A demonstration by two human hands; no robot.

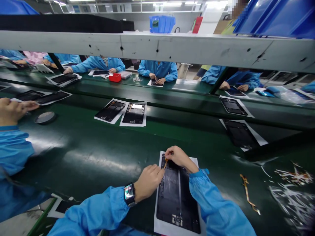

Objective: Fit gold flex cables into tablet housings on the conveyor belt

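A black tablet housing (169,196) lies on a white sheet (163,227) in front of me. At its upper left corner my right hand (177,155) pinches an orange flex cable (165,162). My left hand (150,180), with a smartwatch on its wrist, rests at the housing's left edge, fingers closed by the cable's lower end. Its fingertips are partly hidden, and I cannot make out whether they grip the cable too. To the right on the green bench lies another orange flex cable (248,194).
White peeled strips (295,200) are heaped at the right. Other housings (134,113) on paper lie across the bench. A co-worker's hand (14,109) is at the left near a round dish (44,117). A grey shelf beam (157,47) spans overhead; more people work opposite.
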